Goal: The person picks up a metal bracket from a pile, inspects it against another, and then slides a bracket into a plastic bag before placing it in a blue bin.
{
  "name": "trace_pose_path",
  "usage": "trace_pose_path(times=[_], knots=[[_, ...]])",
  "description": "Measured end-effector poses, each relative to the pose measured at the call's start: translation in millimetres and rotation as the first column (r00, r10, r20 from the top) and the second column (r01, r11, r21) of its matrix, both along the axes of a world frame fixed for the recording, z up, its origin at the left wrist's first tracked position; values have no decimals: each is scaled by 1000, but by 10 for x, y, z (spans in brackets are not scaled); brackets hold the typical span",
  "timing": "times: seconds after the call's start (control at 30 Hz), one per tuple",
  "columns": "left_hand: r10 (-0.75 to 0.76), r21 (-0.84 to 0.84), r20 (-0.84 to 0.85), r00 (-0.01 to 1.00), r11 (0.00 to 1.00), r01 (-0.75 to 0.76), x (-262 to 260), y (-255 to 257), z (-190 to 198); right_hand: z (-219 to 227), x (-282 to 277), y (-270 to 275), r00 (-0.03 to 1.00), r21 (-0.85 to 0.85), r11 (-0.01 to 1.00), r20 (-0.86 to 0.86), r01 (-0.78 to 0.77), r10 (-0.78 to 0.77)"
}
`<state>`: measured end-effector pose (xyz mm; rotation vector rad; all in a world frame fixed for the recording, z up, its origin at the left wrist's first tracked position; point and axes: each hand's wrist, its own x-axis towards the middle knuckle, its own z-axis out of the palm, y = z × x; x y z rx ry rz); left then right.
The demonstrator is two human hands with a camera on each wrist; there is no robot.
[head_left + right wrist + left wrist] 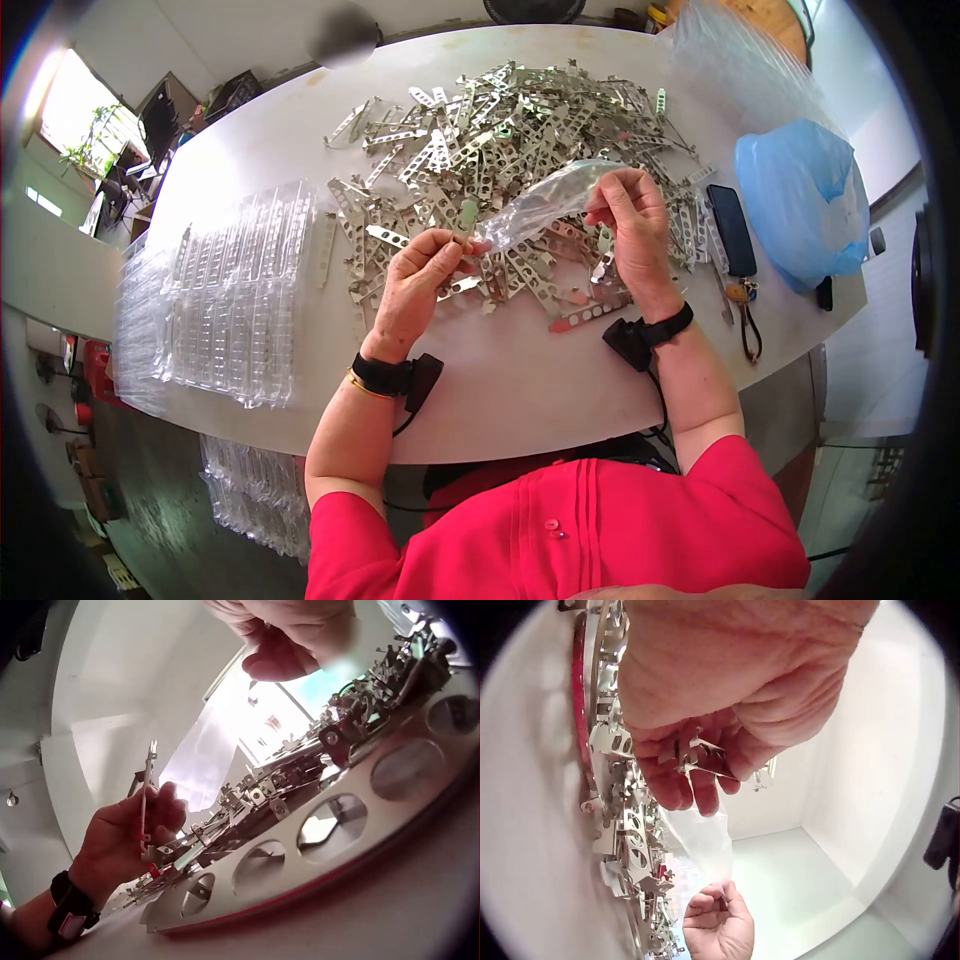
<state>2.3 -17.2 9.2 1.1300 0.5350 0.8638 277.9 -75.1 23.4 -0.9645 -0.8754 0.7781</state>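
Note:
In the head view a clear plastic sleeve [548, 205] stretches between the two hands above a heap of perforated metal strips [520, 130]. The left hand [412, 285] pinches its lower left end. That same hand [735, 697] also holds a small metal piece [703, 761] against its fingers in the left wrist view; the right wrist view shows the metal piece [147, 799] upright in its grip. At the sleeve's other end, the right hand [640, 235] pinches the plastic between thumb and fingers. A red-edged strip [590, 318] lies below the right hand.
Stacked clear plastic trays [235, 290] stand on the left of the white table [500, 400]. To the right lie a phone [732, 230], keys [740, 292] and a blue plastic bag [805, 200]. More clear plastic [745, 60] is at the back right.

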Motion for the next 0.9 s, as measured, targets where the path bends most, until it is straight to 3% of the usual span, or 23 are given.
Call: trace_pose_path(times=[0.2, 0.5, 0.57, 0.8, 0.9], knots=[[47, 102, -77, 996, 994, -39, 11, -31, -16, 17, -75, -19, 999, -7, 999, 6, -42, 42], [60, 68, -43, 997, 996, -57, -3, 8, -42, 27, -63, -60, 993, -95, 989, 29, -115, 119], [132, 70, 34, 991, 989, -134, 73, -56, 40, 36, -52, -57, 989, -118, 983, -42, -143, 139], [135, 111, 19, 991, 984, -136, 20, -33, -3, -25, -42, -26, 999, -71, 997, 38, 1, 1], [127, 82, -66, 990, 989, -122, -4, -36, 31, -7, -46, -22, 995, -65, 996, 91, 54, -48]])
